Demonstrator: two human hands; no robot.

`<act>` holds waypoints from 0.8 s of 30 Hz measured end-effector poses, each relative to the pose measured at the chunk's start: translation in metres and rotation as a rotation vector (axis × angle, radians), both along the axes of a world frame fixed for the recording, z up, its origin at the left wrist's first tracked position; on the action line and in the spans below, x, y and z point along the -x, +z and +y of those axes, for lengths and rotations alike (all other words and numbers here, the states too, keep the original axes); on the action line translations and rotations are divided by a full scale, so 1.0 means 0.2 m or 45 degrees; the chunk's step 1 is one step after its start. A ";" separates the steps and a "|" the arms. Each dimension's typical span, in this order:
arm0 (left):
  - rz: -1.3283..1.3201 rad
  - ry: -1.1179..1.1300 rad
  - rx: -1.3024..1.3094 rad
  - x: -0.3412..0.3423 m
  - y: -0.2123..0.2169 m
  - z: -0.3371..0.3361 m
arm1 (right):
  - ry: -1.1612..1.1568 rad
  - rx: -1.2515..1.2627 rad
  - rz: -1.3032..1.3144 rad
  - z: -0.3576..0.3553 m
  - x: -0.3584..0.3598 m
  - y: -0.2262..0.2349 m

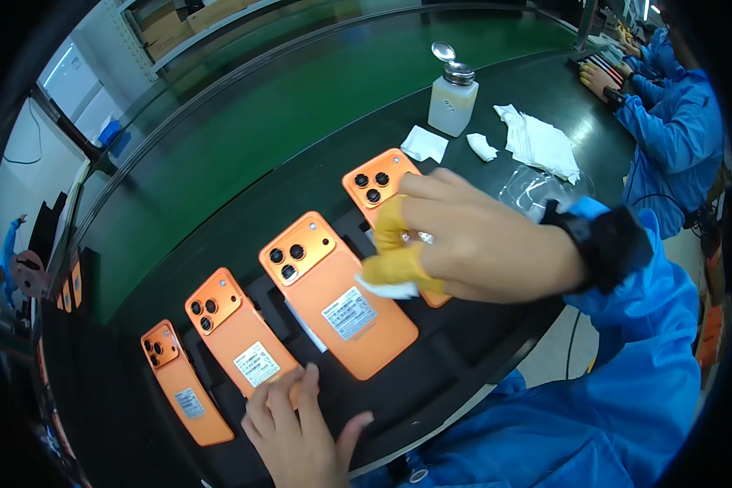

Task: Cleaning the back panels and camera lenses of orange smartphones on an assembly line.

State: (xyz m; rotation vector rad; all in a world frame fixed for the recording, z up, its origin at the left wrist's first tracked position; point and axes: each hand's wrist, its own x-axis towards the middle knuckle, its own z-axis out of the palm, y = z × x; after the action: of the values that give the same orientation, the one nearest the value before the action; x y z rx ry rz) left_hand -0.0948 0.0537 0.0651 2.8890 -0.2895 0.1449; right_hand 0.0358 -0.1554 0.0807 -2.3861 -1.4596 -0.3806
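Several orange smartphones lie face down in a slanting row, each with three camera lenses; white labels show on the nearer ones. My right hand, with yellow finger cots on its fingers, grips a folded white wipe at the right edge of the large middle phone. That hand hides much of the phone at the row's right end. With its thumb apart and fingers stretched out, my left hand touches the lower end of another phone. At the far left lies one more phone.
A white dispenser bottle with its lid up stands beyond the phones. White wipes and a clear plastic tray lie right of it. A green belt runs behind. At the right, people in blue work along the table.
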 end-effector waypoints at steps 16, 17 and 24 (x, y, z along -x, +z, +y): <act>-0.020 0.046 -0.121 -0.13 -0.15 0.02 | 0.247 0.011 -0.250 0.39 -0.14 -0.26; -0.017 0.046 -0.122 -0.13 -0.15 0.02 | 0.253 0.074 -0.246 0.40 -0.13 -0.25; 0.011 0.054 -0.082 -0.14 -0.15 0.00 | 0.341 0.185 -0.241 0.25 -0.23 -0.22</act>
State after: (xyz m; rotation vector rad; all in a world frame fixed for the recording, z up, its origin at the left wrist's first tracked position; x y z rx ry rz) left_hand -0.0674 0.0536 0.0354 2.9603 -0.2359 0.1327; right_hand 0.0825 -0.1052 0.0363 -2.2692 -1.9249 -0.4568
